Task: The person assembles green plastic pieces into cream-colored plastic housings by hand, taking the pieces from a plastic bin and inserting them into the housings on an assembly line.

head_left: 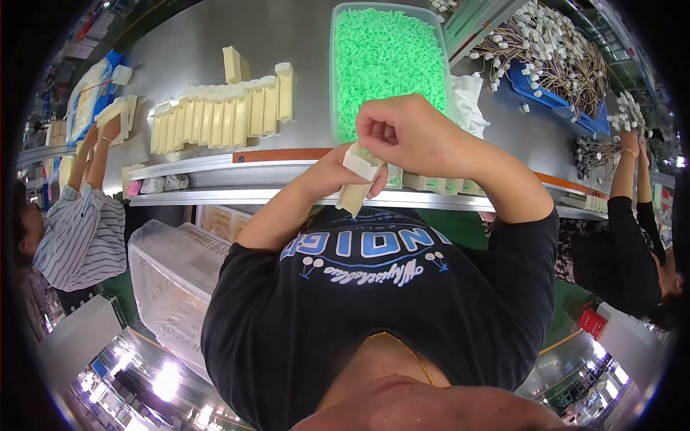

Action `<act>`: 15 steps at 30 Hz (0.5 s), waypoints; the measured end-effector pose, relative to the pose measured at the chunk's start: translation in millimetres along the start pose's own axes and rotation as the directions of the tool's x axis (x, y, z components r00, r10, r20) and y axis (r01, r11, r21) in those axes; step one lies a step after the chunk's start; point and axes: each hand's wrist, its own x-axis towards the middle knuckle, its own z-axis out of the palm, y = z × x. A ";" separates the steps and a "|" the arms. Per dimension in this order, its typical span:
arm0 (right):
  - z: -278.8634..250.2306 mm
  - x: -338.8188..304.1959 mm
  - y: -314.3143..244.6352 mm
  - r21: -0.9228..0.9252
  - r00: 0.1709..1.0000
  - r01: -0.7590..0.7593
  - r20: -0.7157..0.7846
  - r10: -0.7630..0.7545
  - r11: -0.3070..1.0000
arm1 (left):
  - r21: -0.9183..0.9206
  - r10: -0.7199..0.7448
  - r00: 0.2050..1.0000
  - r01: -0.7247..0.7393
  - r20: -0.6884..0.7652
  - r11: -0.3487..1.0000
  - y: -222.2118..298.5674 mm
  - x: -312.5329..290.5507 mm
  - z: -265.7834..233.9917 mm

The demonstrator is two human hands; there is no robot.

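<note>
My left hand (325, 172) is wrapped round a cream, long box-shaped plastic housing (352, 194), tilted in front of my chest above the bench edge. Over the housing's upper end, my right hand (410, 133) is closed, fingers curled in a pinch; whatever they hold, if anything, is hidden. Just beyond that hand stands a clear plastic tub (333, 79) full of small green plastic pieces (388, 54). Several similar cream housings (215, 118) stand in a row to the left on the metal bench, with a single one (234, 66) behind them.
At the bench's near edge run metal rails (215, 195); more cream housings (449, 184) lie there beside my right forearm. White-plugged cables (550, 54) fill a blue tray (553, 104) at far right. Co-workers' hands (109, 129) work at both sides. A plastic-wrapped crate (172, 273) stands lower left.
</note>
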 end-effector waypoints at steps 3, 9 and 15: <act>-4.9 -4.4 -3.2 0.092 0.999 -0.013 -0.031 0.016 0.996 | -0.011 0.003 0.996 -0.002 0.093 1.000 2.7 3.1 -2.2; -1.0 -4.3 -0.5 0.090 0.996 -0.082 -0.009 0.083 0.993 | 0.093 -0.035 0.995 0.026 0.091 0.995 3.3 4.9 0.7; -6.4 3.0 2.8 0.121 0.989 -0.107 0.112 0.094 0.987 | 0.069 -0.069 0.995 0.064 0.068 0.996 3.5 2.5 6.5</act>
